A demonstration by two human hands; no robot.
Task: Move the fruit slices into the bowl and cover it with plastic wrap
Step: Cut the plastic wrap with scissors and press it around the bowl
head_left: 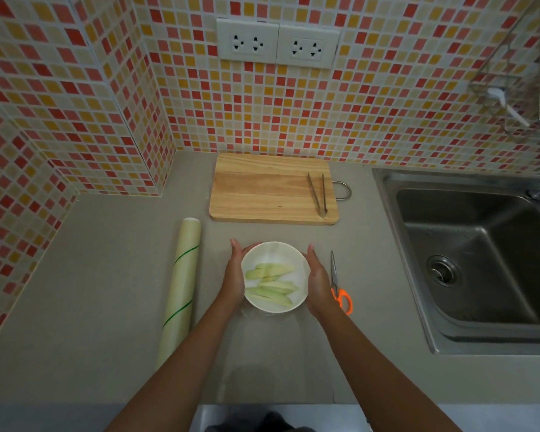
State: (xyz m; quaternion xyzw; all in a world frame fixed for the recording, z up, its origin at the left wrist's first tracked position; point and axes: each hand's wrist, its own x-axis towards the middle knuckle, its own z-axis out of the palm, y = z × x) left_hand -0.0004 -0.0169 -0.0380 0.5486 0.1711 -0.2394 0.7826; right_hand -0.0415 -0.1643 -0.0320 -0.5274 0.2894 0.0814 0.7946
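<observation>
**Colours on my kitchen tabletop**

My round white ceramic bowl [274,276] holds pale green fruit slices [272,283] with lighter, creamy edges. The flat grey-beige stone tabletop [106,275] is plain, without pattern. The long roll of plastic wrap [180,291] is pale yellowish green, crossed by thin dark green slanted lines. The rectangular wooden cutting board [268,188] is light honey brown with darker grain streaks, and thin grey metal tongs [318,194] lie on it. My scissors [339,285] have silver blades and bright orange handles. The mosaic wall tiles [293,113] mix red, orange, yellow and cream squares with white grout. The steel sink [468,244] is dull dark grey.
</observation>
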